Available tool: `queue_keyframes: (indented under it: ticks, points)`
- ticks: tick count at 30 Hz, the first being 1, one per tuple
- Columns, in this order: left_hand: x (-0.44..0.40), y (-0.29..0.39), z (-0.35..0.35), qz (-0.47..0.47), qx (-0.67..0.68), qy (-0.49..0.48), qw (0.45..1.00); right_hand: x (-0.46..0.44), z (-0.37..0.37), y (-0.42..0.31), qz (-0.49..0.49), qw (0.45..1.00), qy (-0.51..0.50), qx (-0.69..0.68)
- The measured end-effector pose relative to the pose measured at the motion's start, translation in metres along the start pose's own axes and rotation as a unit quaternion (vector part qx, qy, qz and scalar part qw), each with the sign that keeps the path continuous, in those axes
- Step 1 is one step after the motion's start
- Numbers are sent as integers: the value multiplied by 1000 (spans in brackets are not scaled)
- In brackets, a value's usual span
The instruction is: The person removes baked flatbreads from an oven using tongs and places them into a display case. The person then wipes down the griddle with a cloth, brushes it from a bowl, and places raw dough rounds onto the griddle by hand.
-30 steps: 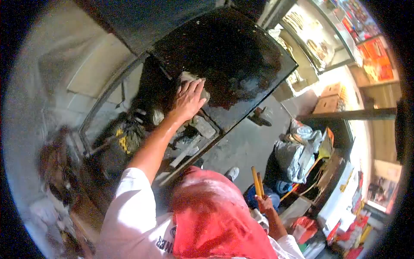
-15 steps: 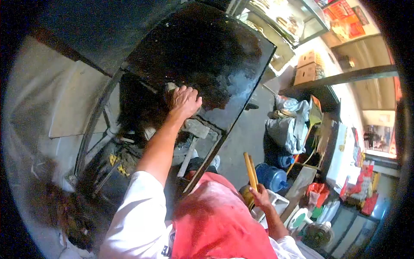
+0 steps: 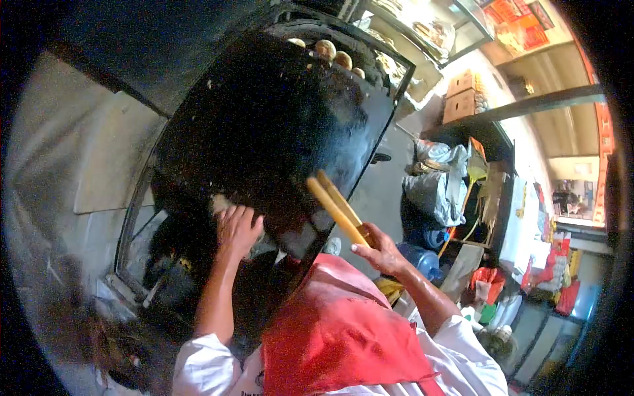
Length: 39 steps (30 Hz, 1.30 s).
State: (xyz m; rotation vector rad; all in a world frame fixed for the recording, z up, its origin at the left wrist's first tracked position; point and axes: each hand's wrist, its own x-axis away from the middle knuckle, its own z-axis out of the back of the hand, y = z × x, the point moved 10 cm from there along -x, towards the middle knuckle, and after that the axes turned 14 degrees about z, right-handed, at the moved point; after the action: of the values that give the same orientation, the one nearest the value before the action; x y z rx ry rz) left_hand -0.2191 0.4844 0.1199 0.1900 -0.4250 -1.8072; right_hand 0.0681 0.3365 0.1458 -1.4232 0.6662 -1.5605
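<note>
A large black griddle plate (image 3: 264, 112) slopes away in front of me. My left hand (image 3: 239, 231) is at its near edge, fingers curled over a pale, rag-like piece (image 3: 221, 202); the dark hides how it meets the metal. Closed around a pair of wooden tongs (image 3: 337, 210), my right hand (image 3: 382, 251) is above the plate's near right corner, the tips pointing up and left. Several round breads (image 3: 325, 49) sit in a row at the plate's far end.
A lit glass case (image 3: 429, 30) with flat breads stands beyond the far right corner. Along the right are cardboard boxes (image 3: 460, 99), silvery bags (image 3: 436, 198), a blue water jug (image 3: 421, 259) and a shelf with packets. A pale board (image 3: 109, 158) leans at left.
The black plate has come toward me along with my left hand, and round breads now show at its far end. My right hand has raised the tongs up and leftward over the plate.
</note>
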Motion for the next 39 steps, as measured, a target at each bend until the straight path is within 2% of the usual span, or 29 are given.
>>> queue_keyframes:
  ticks: [2, 4, 11, 13, 15, 16, 17, 19, 21, 23, 25, 26, 27, 28, 29, 30, 31, 32, 33, 34, 35, 37, 39]
  points:
    - [31, -21, 5, 46, -15, -9, 999, -15, -6, -8, 21, 999, -29, -6]
    - [62, -42, 9, 78, -30, -4, 997, -24, -6, -13, 48, 995, -74, 54]
    - [164, -117, 17, 215, -93, 8, 972, -50, 30, -11, 61, 985, -119, 110]
    - [198, -169, -1, 340, -60, -33, 938, -58, 45, -10, 92, 980, -132, 118]
    - [208, -175, 14, 419, -81, -70, 902, -67, 63, -10, 120, 973, -150, 126]
    - [215, -183, 17, 353, -77, 19, 932, -72, 73, -13, 149, 967, -161, 130]
    - [232, -210, 12, 467, -32, -20, 884, -76, 84, -16, 152, 965, -167, 131]
    - [271, -248, 21, 551, 85, 172, 812, -85, 115, -22, 141, 969, -151, 132]
    - [311, -251, 10, 608, 168, 289, 720, -102, 155, 0, 158, 969, -138, 128]
    - [352, -219, -21, 643, 215, 368, 636, -123, 207, 6, 148, 970, -120, 151]
    - [391, -150, -71, 672, 230, 414, 569, -158, 259, 16, 125, 955, -152, 220]
    - [403, -110, -98, 687, 236, 421, 543, -170, 279, -17, 209, 944, -91, 238]
    - [414, -53, -128, 710, 244, 418, 512, -201, 313, -45, 197, 934, -112, 276]
    - [422, -13, -160, 727, 270, 391, 496, -222, 325, -62, 301, 900, -96, 300]
    - [428, 28, -190, 745, 296, 361, 477, -249, 336, -75, 310, 888, -82, 328]
    - [430, 65, -224, 758, 331, 319, 462, -279, 342, -75, 229, 891, -112, 375]
    - [432, 97, -250, 766, 366, 276, 450, -298, 344, -95, 209, 886, -111, 398]
    - [428, 128, -270, 771, 401, 222, 442, -338, 349, -85, 248, 859, -115, 432]
    - [419, 154, -289, 773, 432, 165, 434, -354, 341, -104, 259, 822, -147, 485]
    - [411, 177, -307, 768, 461, 122, 429, -401, 353, -79, 225, 828, -156, 489]
    - [404, 200, -328, 761, 488, 75, 421, -440, 369, -65, 322, 779, -103, 529]
    - [387, 227, -354, 744, 523, 8, 416, -463, 355, -96, 296, 724, -60, 620]
    - [372, 238, -367, 729, 545, -35, 413, -499, 342, -106, 254, 696, -97, 664]
